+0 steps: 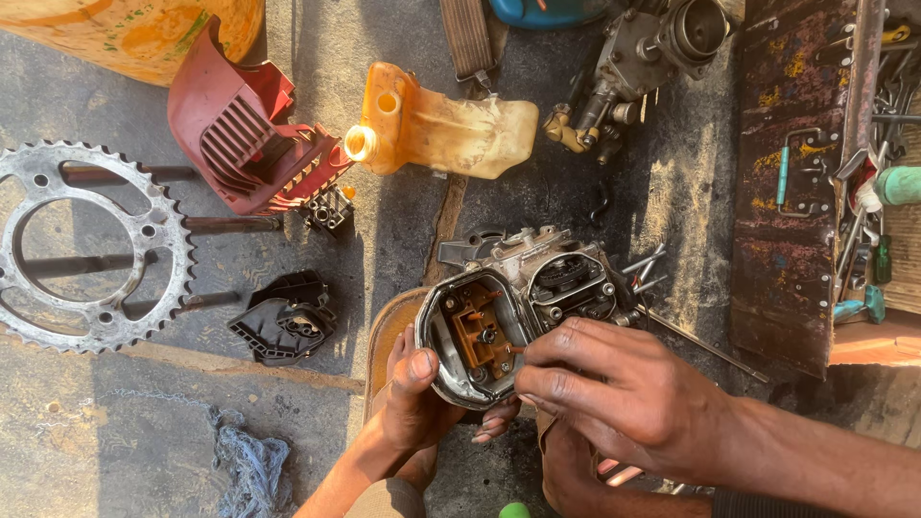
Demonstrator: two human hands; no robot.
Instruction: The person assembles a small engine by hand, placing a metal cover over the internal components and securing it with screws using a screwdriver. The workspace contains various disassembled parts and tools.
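While I am looking down from the head camera, the scene is reading like this, nearest first:

Left hand: my left hand (414, 398) is cupping the near rim of the carburettor body (523, 307), fingers curled under, thumb lying on top.
Right hand: my right hand (614, 388) is pinching closed, fingertips pressing at the orange float (483, 331) inside the open bowl.
Carburettor body: it is sitting on the concrete floor (125, 441), near the middle, close to me.
Blue rag: the blue rag (245, 460) is lying by the near edge.
Sprocket: the sprocket (91, 245) is lying at the left edge.
Red cover: the red finned cover (245, 129) is resting farther off, just beside the yellowed tank (446, 125).
Tool tray: the rusty tool tray (791, 182) is standing along the right edge.
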